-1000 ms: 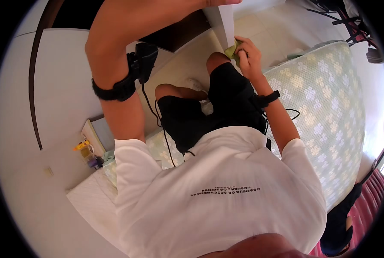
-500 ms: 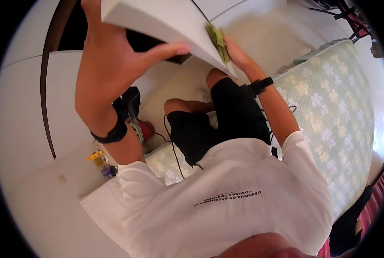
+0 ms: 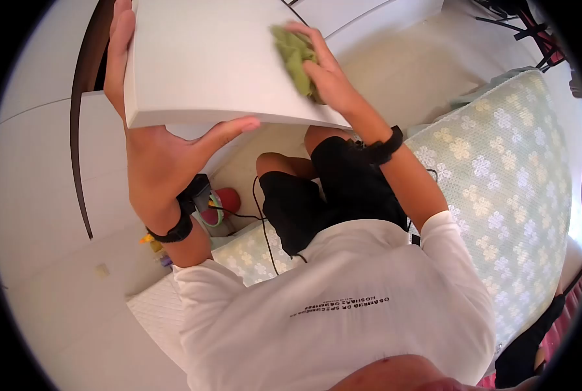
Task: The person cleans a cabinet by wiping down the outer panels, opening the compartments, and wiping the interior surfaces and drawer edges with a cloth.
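A thick white panel (image 3: pixel 206 58) fills the upper middle of the head view, its broad face turned toward me. My left hand (image 3: pixel 144 130) grips its left corner, fingers along the side edge and thumb stretched under the lower edge. On the panel's right part lies a crumpled green cloth (image 3: pixel 296 62). My right hand (image 3: pixel 326 72) is closed on this cloth and presses it against the white face; the cloth and fingertips are slightly blurred. Both wrists wear black bands.
Right of my legs is a bed or mattress with a flowered cover (image 3: pixel 493 169). White cabinet fronts (image 3: pixel 37 163) stand at the left. Below my left forearm are a red round object (image 3: pixel 227 201) and a black cable (image 3: pixel 242 216). A black stand (image 3: pixel 532 29) is at the top right.
The panel shows more of its broad face and sits lower in view. My right hand, with the cloth, has shifted left from near the panel's right edge onto its face.
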The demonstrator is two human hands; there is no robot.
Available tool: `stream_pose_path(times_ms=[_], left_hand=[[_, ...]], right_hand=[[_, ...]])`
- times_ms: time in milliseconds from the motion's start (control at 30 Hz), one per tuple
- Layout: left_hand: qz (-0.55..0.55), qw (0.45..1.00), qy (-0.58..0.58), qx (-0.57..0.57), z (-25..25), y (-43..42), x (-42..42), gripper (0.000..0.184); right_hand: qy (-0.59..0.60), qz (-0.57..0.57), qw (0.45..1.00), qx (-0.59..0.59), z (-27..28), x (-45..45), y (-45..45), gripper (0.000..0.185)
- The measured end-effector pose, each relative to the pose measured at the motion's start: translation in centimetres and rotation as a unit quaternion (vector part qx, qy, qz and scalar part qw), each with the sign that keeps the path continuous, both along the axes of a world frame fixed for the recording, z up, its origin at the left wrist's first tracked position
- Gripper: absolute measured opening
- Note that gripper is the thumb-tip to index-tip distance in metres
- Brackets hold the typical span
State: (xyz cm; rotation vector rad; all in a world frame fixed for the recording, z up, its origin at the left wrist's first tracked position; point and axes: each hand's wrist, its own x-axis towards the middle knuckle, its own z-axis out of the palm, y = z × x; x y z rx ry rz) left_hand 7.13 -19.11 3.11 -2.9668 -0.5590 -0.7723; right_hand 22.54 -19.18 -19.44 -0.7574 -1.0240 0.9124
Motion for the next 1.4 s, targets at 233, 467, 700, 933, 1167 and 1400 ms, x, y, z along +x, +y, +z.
stream_pose_path(times_ms=[233, 467, 700, 933, 1167, 1400], left_hand=[[-0.027, 0.998, -0.052, -0.027, -0.7, -0.2, 1.1, 0.092], [-0.055, 0.996, -0.072, 0.008, -1.8, 1.2, 2.3, 0.119], [-0.07, 0.984, -0.138, -0.086, -1.9, -1.3, 4.0, 0.102], [-0.113, 0.955, -0.222, -0.159, -4.4, -1.8, 2.2, 0.096], [-0.043, 0.938, -0.314, -0.144, -8.5, -3.2, 0.2, 0.07], [0.021, 0.834, -0.038, -0.55, -15.6, -4.5, -5.7, 0.085]], right_hand=[[-0.035, 0.036, 0.994, 0.1, 2.2, 0.5, -4.5, 0.072], [-0.002, 0.044, 0.988, -0.146, -12.3, 1.6, -8.7, 0.066], [0.037, 0.002, 0.994, -0.103, -3.2, 4.1, -9.3, 0.073], [-0.073, -0.027, 0.997, 0.023, 8.3, 2.8, -8.2, 0.081], [-0.346, -0.022, 0.93, -0.118, -1.1, 2.8, -7.9, 0.088], [-0.226, -0.017, 0.971, -0.075, 7.0, -0.2, -12.0, 0.084]])
